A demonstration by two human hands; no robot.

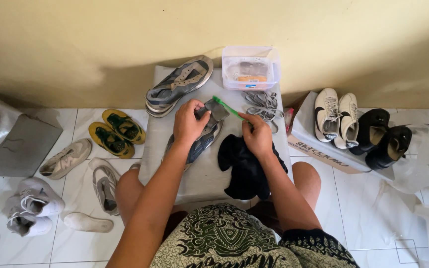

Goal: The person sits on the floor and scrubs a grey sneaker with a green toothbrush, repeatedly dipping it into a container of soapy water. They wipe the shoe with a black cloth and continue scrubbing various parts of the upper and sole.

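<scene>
My left hand point(188, 124) grips a grey and dark blue sneaker point(200, 140) by its heel end, tilted on a small grey table point(199, 178). My right hand point(257, 135) holds a green-handled brush point(227, 107) whose head touches the shoe's heel. A black cloth point(244, 171) lies under my right wrist. The matching sneaker point(178, 85) lies at the table's far left. A pile of grey laces point(263, 105) sits to the right of the brush.
A clear plastic box point(250, 68) stands at the table's back by the yellow wall. A cardboard box point(323, 149) on the right carries white sneakers point(333, 116) and black shoes point(381, 136). Yellow shoes point(116, 131) and white sneakers point(33, 206) lie on the tiled floor at left.
</scene>
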